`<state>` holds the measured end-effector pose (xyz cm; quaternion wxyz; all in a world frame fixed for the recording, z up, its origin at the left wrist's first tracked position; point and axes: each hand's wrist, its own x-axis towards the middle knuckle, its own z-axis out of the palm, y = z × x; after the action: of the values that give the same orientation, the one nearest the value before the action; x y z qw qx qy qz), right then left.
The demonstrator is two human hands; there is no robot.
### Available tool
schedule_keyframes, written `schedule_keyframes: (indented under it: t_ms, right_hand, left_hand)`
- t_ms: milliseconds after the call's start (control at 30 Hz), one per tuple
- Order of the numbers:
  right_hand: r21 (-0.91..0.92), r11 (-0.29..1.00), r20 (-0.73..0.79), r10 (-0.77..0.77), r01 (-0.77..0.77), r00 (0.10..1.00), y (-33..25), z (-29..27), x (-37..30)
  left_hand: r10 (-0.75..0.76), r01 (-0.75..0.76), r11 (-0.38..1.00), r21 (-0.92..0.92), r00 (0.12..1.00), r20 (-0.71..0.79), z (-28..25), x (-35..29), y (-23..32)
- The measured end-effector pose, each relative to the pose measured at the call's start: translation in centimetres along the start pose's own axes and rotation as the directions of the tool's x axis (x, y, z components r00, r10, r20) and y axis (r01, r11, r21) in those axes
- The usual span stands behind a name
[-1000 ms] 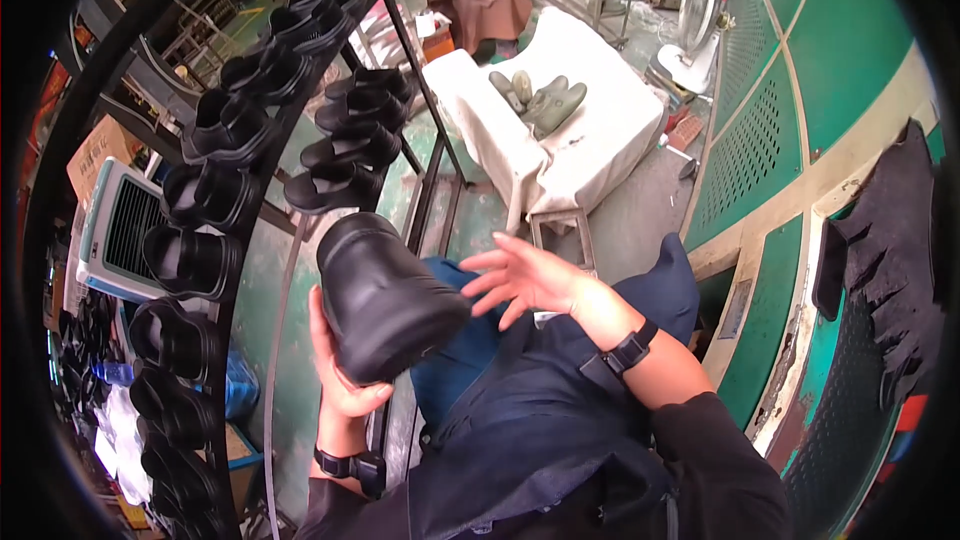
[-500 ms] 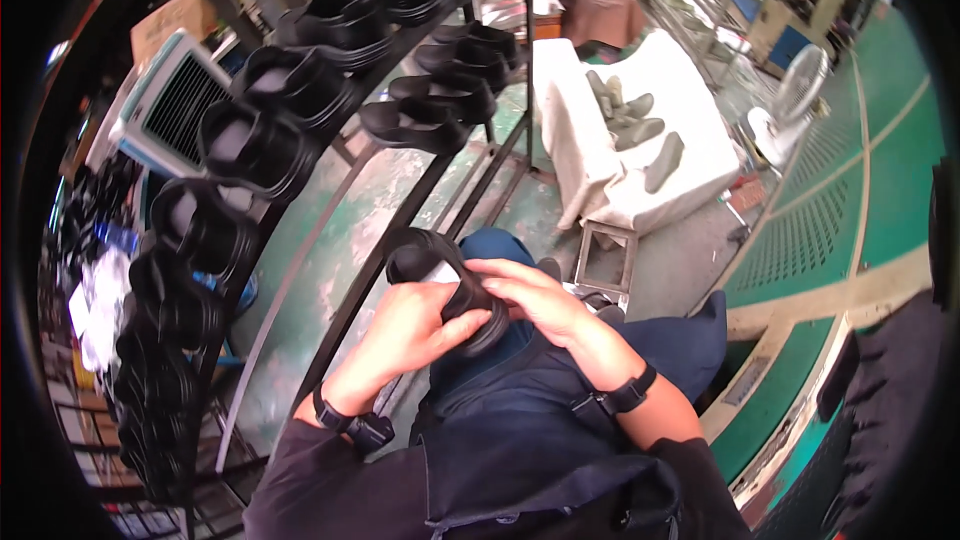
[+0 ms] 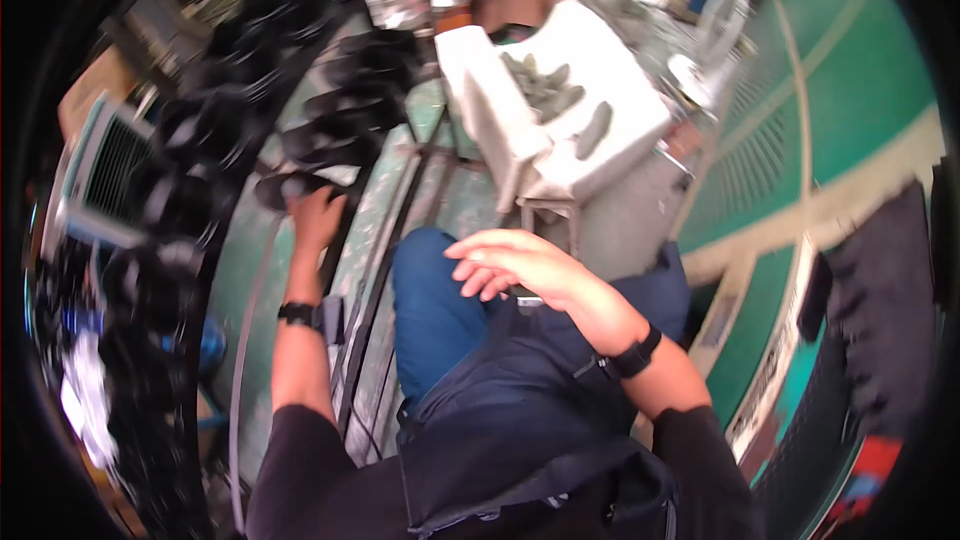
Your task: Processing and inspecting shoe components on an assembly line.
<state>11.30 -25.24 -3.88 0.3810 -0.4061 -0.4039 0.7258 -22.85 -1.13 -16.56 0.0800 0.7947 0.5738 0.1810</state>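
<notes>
One black shoe (image 3: 270, 193) sits at the near end of the rack's inner row, under the left hand (image 3: 318, 216); whether those fingers grip it or only touch it cannot be told. It looks light, with a smooth, pliable upper and stiffer sole, probably best held by the heel or collar. The right hand (image 3: 522, 265) is empty, loosely spread above the lap. Beyond stand one white-draped table (image 3: 625, 85), one fan (image 3: 718, 30) and one air cooler (image 3: 110, 165); the other shoes (image 3: 350, 110) blur past counting.
</notes>
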Motion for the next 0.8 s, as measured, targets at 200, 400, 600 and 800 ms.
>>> schedule_keyframes:
  t_ms: [200,400,600,800]
  right_hand:
    - [-0.302,0.953,-0.060,-0.039,0.019,0.997,-6.6,-3.5,-2.9]
    - [-0.519,0.852,-0.221,-0.053,-0.071,0.974,-14.8,-8.2,-12.6]
    - [-0.544,0.839,-0.578,-0.373,-0.002,0.726,-17.8,-12.8,-33.9]
    - [-0.443,0.896,-0.885,-0.431,0.032,-0.179,-10.5,-15.2,-59.9]
  left_hand:
    - [0.100,-0.079,0.981,0.178,0.989,-0.110,0.0,-0.7,0.3]
    - [0.418,-0.421,0.906,-0.034,0.905,-0.077,-2.6,-3.2,9.6]
    - [0.537,-0.462,0.835,-0.299,0.800,0.267,1.6,-3.0,16.3]
    - [0.420,-0.307,0.907,-0.288,0.631,0.652,5.2,-3.5,18.9]
